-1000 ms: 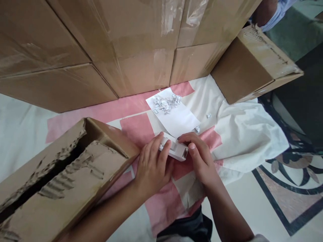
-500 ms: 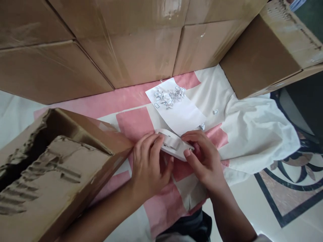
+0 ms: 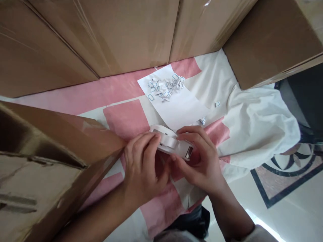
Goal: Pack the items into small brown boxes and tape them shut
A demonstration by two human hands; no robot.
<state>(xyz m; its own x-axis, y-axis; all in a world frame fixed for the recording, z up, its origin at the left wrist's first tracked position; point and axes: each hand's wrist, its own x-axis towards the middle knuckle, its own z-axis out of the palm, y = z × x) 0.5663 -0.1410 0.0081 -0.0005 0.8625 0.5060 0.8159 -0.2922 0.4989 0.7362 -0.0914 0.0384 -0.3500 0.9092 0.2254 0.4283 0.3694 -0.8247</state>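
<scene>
Between my two hands is a white oval plastic device point(image 3: 171, 143) with a dark, metallic-looking slot at its right end. My left hand point(image 3: 145, 161) grips its left end, fingers bent over the top. Around the right part of the device are the fingers and thumb of my right hand point(image 3: 199, 156). Just beyond lies a white paper sheet point(image 3: 184, 107) on the pink and white cloth point(image 3: 126, 117). Several small white paper pieces with blue outlines point(image 3: 164, 88) are heaped on the sheet's far half.
Cardboard boxes point(image 3: 133, 37) form a wall behind the cloth. An open cardboard box point(image 3: 83, 134) stands at the left, another box point(image 3: 267, 43) at the right. One small outlined piece point(image 3: 217, 104) and a crumpled scrap point(image 3: 203, 120) lie right of the sheet.
My right thumb and fingers have shifted left along the device, uncovering the slot at its right end. The view has moved, so the boxes and sheet appear higher and closer.
</scene>
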